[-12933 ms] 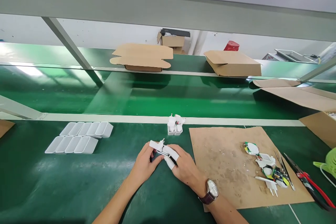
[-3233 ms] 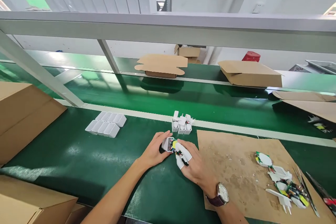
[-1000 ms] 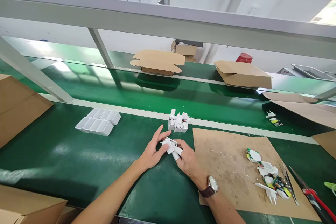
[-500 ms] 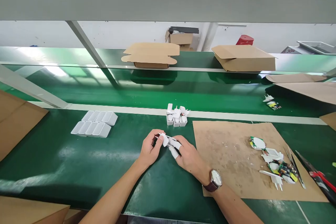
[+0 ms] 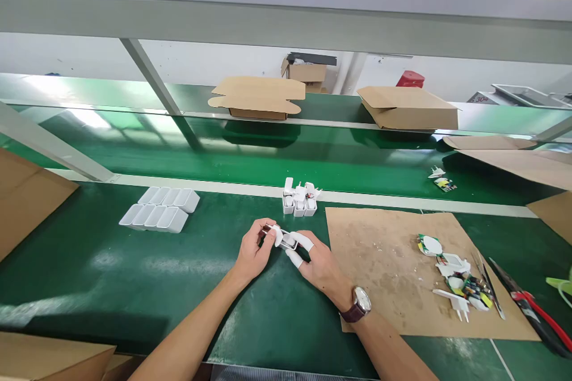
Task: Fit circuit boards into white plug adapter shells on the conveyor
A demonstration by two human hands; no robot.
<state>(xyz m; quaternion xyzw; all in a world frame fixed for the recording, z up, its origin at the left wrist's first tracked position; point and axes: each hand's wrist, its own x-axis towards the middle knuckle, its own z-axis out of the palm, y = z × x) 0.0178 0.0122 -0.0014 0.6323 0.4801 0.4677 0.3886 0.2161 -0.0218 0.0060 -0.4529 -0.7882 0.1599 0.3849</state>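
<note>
My left hand pinches a white plug piece, its pins poking out between the fingers. Against that piece lies a white open-ended charger housing. My right hand has white covers on thumb and index finger, which grip the housing's right end. What is inside the housing is too small to make out. Just beyond my hands stand several white charger housings in a cluster, with plug pieces and thin wires on top. To the left are two rows of empty-looking white housings.
On the right, a brown cardboard sheet bears circuit boards, a plug piece and tweezers. Red-and-black-handled scissors lie at its edge. Cardboard boxes sit on the ledge behind the green bench.
My right fingers have spread a little around the housing, so its open end shows more. The plug piece stays in my left hand. The view has shifted slightly.
</note>
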